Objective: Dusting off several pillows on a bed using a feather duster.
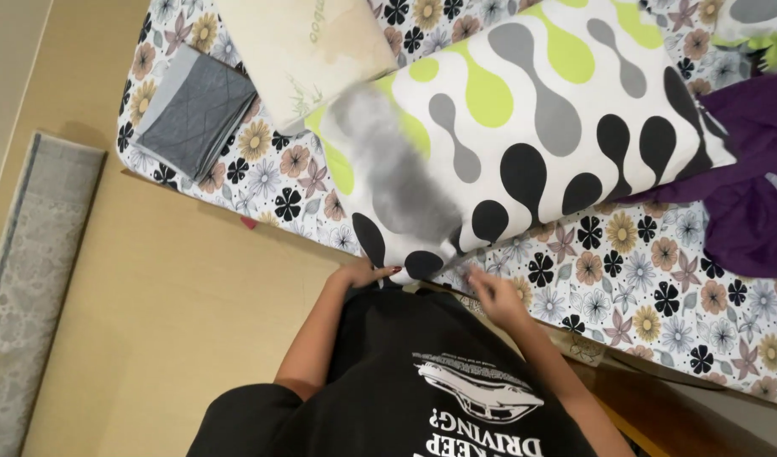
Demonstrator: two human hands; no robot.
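Note:
A large pillow (558, 127) in a white cover with black, grey and lime drop shapes lies on the floral bed sheet (642, 288). My left hand (367, 272) is closed on the pillow's near corner at the bed's edge. Blurred by motion, my right hand (494, 298) hovers just off the same near end, over the sheet; whether it holds anything is unclear. A smeared grey patch (397, 173) covers part of the pillow's near end. My black printed T-shirt (422, 381) fills the bottom of the view.
A bare cream pillow (308, 42) and a folded grey cloth (194, 110) lie at the far left of the bed. Purple fabric (757, 186) is bunched at the right. A grey rug (33, 279) lies on the tan floor (177, 305).

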